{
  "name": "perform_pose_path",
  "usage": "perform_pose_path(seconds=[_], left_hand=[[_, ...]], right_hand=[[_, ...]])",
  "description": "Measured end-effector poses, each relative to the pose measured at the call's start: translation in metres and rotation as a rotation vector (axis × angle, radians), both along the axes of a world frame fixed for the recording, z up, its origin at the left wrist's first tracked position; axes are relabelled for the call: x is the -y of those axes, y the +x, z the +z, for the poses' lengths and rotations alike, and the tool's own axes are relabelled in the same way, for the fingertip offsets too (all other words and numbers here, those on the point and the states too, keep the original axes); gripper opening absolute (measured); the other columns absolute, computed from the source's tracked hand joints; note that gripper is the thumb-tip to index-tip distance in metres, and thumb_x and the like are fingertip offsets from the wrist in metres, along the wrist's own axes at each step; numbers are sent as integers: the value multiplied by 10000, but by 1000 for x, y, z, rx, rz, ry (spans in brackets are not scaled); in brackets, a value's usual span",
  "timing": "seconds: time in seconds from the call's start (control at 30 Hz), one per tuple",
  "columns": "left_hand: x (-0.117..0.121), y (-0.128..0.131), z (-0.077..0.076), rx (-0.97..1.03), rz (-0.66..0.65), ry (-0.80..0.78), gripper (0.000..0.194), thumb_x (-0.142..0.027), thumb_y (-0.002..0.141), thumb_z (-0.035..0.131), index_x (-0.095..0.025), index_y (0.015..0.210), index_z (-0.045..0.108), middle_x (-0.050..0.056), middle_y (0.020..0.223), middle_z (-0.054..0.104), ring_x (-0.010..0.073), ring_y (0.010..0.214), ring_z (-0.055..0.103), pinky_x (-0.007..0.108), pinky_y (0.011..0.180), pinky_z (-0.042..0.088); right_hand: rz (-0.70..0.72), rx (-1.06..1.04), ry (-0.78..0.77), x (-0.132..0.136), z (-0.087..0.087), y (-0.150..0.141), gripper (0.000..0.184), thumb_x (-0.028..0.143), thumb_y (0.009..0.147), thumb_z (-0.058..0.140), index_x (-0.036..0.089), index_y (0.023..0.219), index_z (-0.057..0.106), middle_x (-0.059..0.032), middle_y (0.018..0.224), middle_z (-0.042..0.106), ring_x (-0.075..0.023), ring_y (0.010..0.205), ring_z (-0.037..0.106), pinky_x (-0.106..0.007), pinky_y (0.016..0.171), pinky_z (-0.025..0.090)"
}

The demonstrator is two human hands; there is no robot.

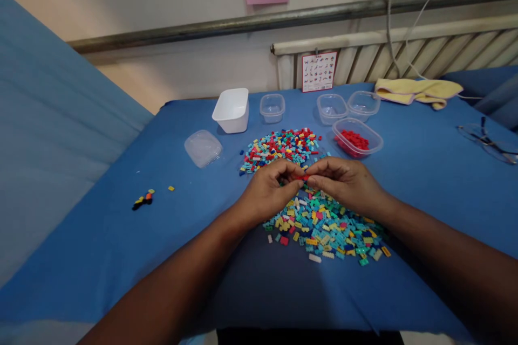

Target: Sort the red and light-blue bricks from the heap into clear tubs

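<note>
Thumb and fingers of my left hand [275, 186] pinch a small red toy brick [301, 177]. My right hand [343, 180] meets it from the other side, its fingertips closed on the same red piece; whether it is one brick or two joined I cannot tell. Below and behind both hands spreads a heap of small building bricks [327, 226] in blue, yellow, green, pink and white. A second mixed pile [279, 145] with many red pieces lies just beyond my fingers. To the right of that pile, a clear plastic tub [376, 143] holds only red bricks [354, 140].
At the back stand a white bin [230, 113] and clear tubs [272, 109]. A clear lid [203, 148] lies flat at left, near a few black, orange and yellow bricks [143, 199]. Glasses [488, 143] and a yellow cloth [416, 90] rest at right on the blue cloth [194, 259].
</note>
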State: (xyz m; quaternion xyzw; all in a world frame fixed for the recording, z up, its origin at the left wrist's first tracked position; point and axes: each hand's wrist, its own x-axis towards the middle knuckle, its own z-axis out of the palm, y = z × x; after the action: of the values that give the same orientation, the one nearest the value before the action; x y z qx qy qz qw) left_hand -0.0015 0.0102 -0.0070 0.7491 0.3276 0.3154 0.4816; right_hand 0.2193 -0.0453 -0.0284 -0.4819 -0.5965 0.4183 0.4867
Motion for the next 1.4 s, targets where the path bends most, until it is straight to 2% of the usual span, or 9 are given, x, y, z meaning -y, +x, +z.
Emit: perform_pose_path(seconds=[0.17,0.3,0.4,0.7,0.9,1.03,1.13,1.23,1.4], left_hand=[[-1,1,-3,51,4,-112,166,-272,924,787,-165,1051,797,50,943,761,139,827,659,278,744,523],[-3,2,-4,112,-2,-205,216,-303,923,802,-161,1086,808,74,1018,799,152,877,710,292,789,568],[-6,2,-6,132,2,-247,248,-315,914,820,-163,1110,809,72,1018,817,150,869,729,297,809,593],[-4,1,-6,114,-8,-200,261,-327,944,825,-180,1158,851,74,1071,844,163,936,752,296,860,591],[-4,-1,-8,84,-10,-139,249,-355,950,832,-208,1145,879,78,1087,848,191,988,767,323,894,615],[-5,-1,-7,76,1,-121,228,-353,943,841,-233,1130,892,72,1115,851,193,1005,775,329,911,625],[-4,0,-5,94,10,-201,240,-352,925,855,-227,1126,895,66,1061,853,165,917,761,300,842,619],[-3,1,-3,124,6,-367,283,-372,891,890,-205,1120,891,56,941,844,137,802,738,277,785,613],[-2,3,0,153,7,-521,354,-385,827,950,-172,1102,887,61,876,833,138,771,751,276,785,627]], right_hand=[[21,12,-54,0,0,2,249,477,984,801,235,1041,825,-31,874,809,-168,762,721,-299,685,563],[38,-43,-98,0,-2,2,314,534,991,791,225,1047,804,-47,909,819,-187,809,773,-324,741,624],[29,-68,-103,0,-3,2,328,544,981,802,222,1037,786,-46,904,816,-185,795,773,-321,726,626],[-45,12,-8,1,0,-3,239,462,975,811,224,970,795,-26,830,787,-162,703,698,-291,624,534],[-63,97,81,3,-1,-2,210,445,996,788,238,980,819,-17,801,771,-161,691,654,-296,608,494],[-41,144,111,4,-1,1,192,433,1022,765,253,1006,832,-19,840,786,-169,715,671,-310,640,515],[-41,199,159,5,0,2,166,411,1040,753,266,1043,834,-8,844,789,-161,695,673,-309,638,521],[-52,296,258,7,5,3,140,377,1055,737,278,1073,835,-10,877,810,-167,708,700,-323,679,554],[-49,374,360,9,10,4,110,336,1061,737,281,1091,827,-6,898,825,-160,704,714,-325,713,574]])
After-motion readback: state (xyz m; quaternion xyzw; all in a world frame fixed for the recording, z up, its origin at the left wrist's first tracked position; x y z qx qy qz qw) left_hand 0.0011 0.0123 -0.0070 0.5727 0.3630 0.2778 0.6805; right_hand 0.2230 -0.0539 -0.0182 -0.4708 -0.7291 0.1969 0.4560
